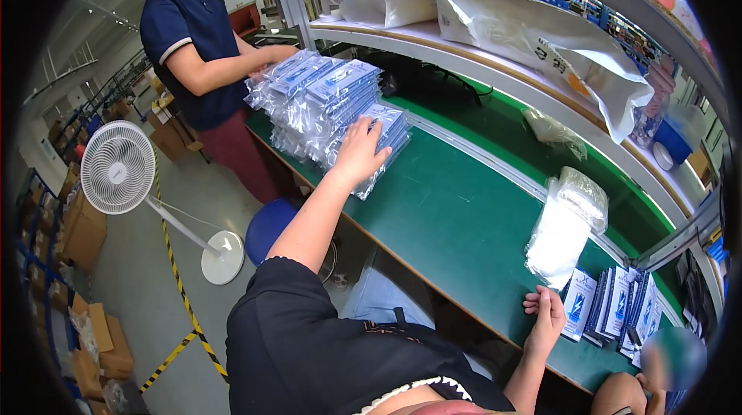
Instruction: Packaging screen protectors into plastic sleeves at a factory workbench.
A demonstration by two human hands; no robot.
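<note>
My left arm reaches forward to a tall pile of blue-and-white flat packs in clear plastic bags point(344, 83). My left hand point(360, 151) lies on the near right stack of that pile, fingers spread and not wrapped round a pack. Near the bench's front edge, my right hand point(545, 314) is raised with its fingers curled in; nothing shows in them. Just beyond it lies a bundle of clear plastic bags point(558, 233). To its right, several blue-and-white packs point(614, 305) lean in a row, without visible bags.
A co-worker point(193, 36) stands at the pile's far left, hands at it. Another person's hand point(655, 396) is at lower right. White sacks point(541, 40) lie on the shelf above the green bench point(440, 214). A blue stool point(270, 229) and white fan point(117, 171) stand left.
</note>
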